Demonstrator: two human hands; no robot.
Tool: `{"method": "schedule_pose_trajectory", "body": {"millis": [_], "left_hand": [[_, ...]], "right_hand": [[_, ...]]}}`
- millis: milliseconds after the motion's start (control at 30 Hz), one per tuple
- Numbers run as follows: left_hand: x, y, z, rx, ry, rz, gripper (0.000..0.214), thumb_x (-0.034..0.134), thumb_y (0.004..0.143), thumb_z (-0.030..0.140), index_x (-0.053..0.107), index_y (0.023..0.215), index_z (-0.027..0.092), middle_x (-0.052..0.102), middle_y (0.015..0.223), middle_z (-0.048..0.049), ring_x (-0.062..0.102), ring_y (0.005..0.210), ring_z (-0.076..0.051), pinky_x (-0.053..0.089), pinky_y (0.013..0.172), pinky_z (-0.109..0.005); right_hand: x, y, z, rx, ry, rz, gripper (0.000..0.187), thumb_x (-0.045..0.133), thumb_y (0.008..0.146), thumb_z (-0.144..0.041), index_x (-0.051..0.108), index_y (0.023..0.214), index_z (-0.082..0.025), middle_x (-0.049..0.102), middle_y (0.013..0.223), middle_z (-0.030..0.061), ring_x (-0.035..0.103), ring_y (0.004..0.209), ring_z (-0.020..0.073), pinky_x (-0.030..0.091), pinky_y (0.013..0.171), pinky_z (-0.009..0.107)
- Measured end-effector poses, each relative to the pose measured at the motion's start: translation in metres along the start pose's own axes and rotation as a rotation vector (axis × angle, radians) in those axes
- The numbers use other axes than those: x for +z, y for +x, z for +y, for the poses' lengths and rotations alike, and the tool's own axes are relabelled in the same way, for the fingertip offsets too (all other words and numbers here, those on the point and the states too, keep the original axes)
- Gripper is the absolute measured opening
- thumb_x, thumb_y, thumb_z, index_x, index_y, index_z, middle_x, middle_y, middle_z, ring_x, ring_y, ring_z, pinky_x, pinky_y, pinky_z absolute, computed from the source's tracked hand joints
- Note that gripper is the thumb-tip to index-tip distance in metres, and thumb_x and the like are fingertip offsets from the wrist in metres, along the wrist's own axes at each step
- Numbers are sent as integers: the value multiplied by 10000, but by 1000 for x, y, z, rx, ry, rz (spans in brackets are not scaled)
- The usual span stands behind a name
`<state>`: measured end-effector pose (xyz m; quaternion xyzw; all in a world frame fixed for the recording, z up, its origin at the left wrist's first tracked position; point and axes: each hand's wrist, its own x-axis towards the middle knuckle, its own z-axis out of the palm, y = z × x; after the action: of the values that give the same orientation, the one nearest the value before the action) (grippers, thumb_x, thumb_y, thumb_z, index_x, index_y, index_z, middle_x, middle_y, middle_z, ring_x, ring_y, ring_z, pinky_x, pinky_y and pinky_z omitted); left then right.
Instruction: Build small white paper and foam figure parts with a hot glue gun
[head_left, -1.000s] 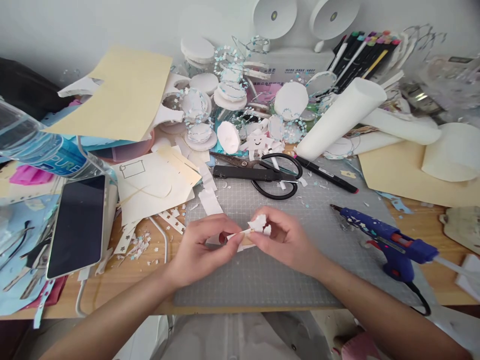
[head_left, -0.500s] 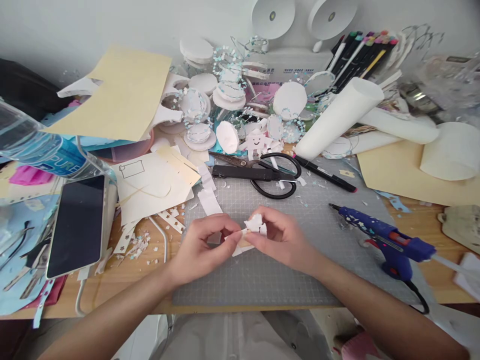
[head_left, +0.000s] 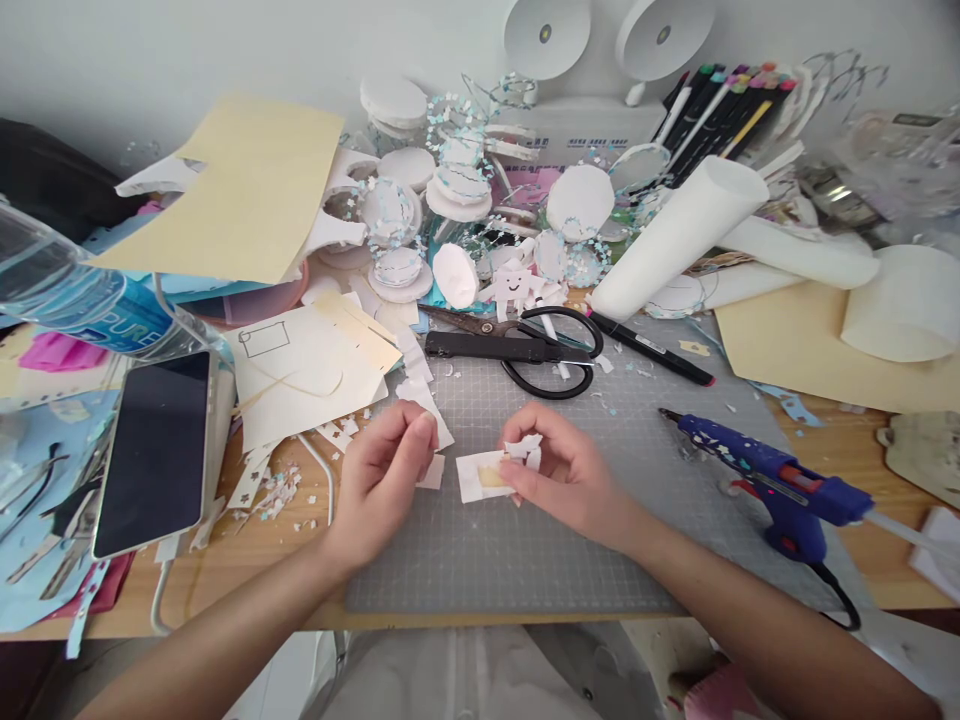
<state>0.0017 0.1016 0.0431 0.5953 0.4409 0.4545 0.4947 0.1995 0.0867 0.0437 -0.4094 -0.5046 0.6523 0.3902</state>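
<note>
My right hand [head_left: 566,468] pinches a small piece of white paper [head_left: 471,478] with a yellowish patch, thumb on top. A torn, curled bit of white paper [head_left: 529,447] sticks up between the thumb and fingers of the same hand. To its left, my left hand [head_left: 391,470] is closed with thumb and forefinger pressed together; what it holds, if anything, is too small to see. Close beside it, a white paper strip [head_left: 442,428] and a small cream paper scrap [head_left: 433,472] lie on the grey cutting mat [head_left: 510,570].
Beyond my hands lie black-handled scissors [head_left: 551,390], a black utility knife [head_left: 487,347] and a black marker [head_left: 652,350]. A blue glue gun [head_left: 787,485] rests at right. A phone [head_left: 154,450] and a water bottle [head_left: 112,300] stand at left. White paper rolls [head_left: 675,240] and decorated discs crowd the back.
My left hand has let go of the paper piece and moved left, its fingers closing in a pinch. My right hand keeps the paper, now more fully visible.
</note>
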Motion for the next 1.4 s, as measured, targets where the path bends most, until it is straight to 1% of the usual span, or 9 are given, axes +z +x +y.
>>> {"method": "schedule_pose_trajectory", "body": {"millis": [233,400,600,700,767,933,1067,1200,1400], "left_hand": [[-5,1,10,383,277,-196,384,497,960,300,456,597,184,469,560,20,453,553,-119,357,549,-272],[2,-23,38,606,787,-436,219,626,875,325,647,979,133,690,952,-98,606,848,-228,459,771,-387],[24,-79,23,550,958,-483,438,550,931,309,547,1290,58,651,1269,-139,595,1139,-268,487,952,-403],[33,-92,11,538,997,-443,429,520,945,311,555,1296,66,630,1318,-135,581,1190,-284,490,976,-432],[36,-94,7,541,991,-401,398,502,951,278,567,1286,72,626,1325,-133,578,1204,-281,491,980,-438],[37,-89,0,542,1005,-324,420,510,941,225,531,1328,64,602,1353,-148,548,1253,-288,476,1007,-457],[37,-86,-8,555,1024,-311,408,513,941,215,536,1324,74,622,1331,-137,563,1236,-287,473,1018,-474],[37,-86,-10,534,1023,-319,407,504,942,205,531,1333,96,614,1346,-117,554,1246,-273,481,1028,-465],[41,-87,-12,582,1022,-273,389,523,911,151,563,1286,54,643,1294,-147,564,1237,-283,515,1010,-436]], "right_hand": [[-2,-3,3,49,-386,5,90,585,851,-240,499,835,-219,506,739,-44,467,580,87,372,520,212],[8,-27,6,62,-573,124,87,541,889,-252,508,816,-219,515,654,-59,466,544,89,366,512,211],[13,-62,10,-178,-901,330,74,528,915,-230,579,864,-211,631,837,15,584,801,158,462,750,287],[3,-95,4,-285,-1029,500,117,549,908,-231,602,1012,-220,655,1002,46,598,974,192,448,881,321],[-7,-124,-1,-253,-1077,638,80,558,903,-261,617,952,-236,650,918,28,610,867,185,457,815,312],[-40,-167,2,-24,-1124,1254,285,581,856,-475,572,980,-218,582,890,78,566,758,257,452,761,423],[-72,-156,19,49,-1262,1205,511,610,791,-567,564,1082,-150,593,995,172,553,873,332,444,806,496],[-96,-137,32,16,-1394,1077,486,469,852,-601,594,973,-147,594,804,127,569,786,316,438,702,455],[-89,-138,20,74,-1398,1071,381,485,860,-565,596,832,-202,611,686,86,571,604,264,374,534,350]]}}
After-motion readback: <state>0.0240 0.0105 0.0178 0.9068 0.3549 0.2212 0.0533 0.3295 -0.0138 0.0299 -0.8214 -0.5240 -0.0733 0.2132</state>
